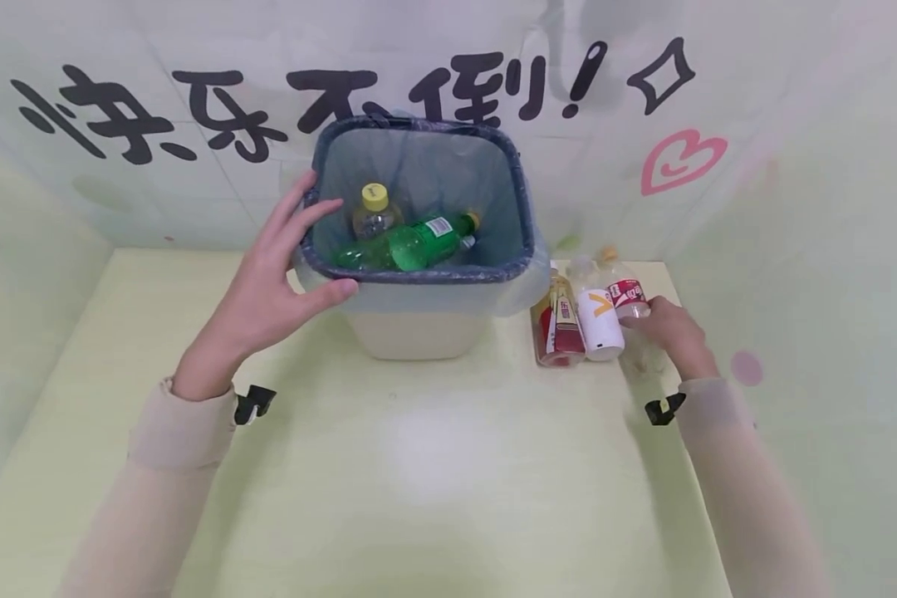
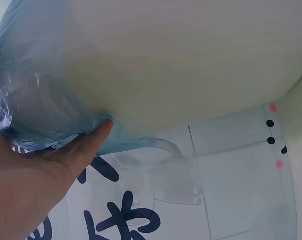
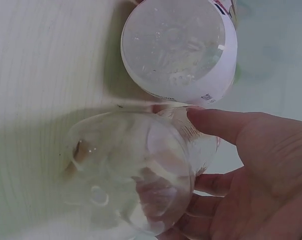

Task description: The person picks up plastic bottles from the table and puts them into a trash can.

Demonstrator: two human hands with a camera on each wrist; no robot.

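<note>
My left hand (image 1: 257, 291) holds the left side of a lined trash bin (image 1: 419, 328), thumb at the front rim and one finger reaching over the edge. In the left wrist view a fingertip presses the bluish bag (image 2: 45, 100) against the bin's outside. Inside lie a green bottle (image 1: 422, 243) and a yellow-capped clear bottle (image 1: 376, 218). At the right, my right hand (image 1: 676, 332) grips a clear plastic bottle (image 3: 130, 170) with a red label, thumb on one side and fingers on the other. Its base faces the right wrist camera.
Beside the held bottle lie a white-labelled bottle (image 1: 600, 324) and a bottle with a red and yellow label (image 1: 559, 328), close to the bin's right side. The pale table (image 1: 419, 465) meets a printed back wall (image 1: 217, 191) behind the bin.
</note>
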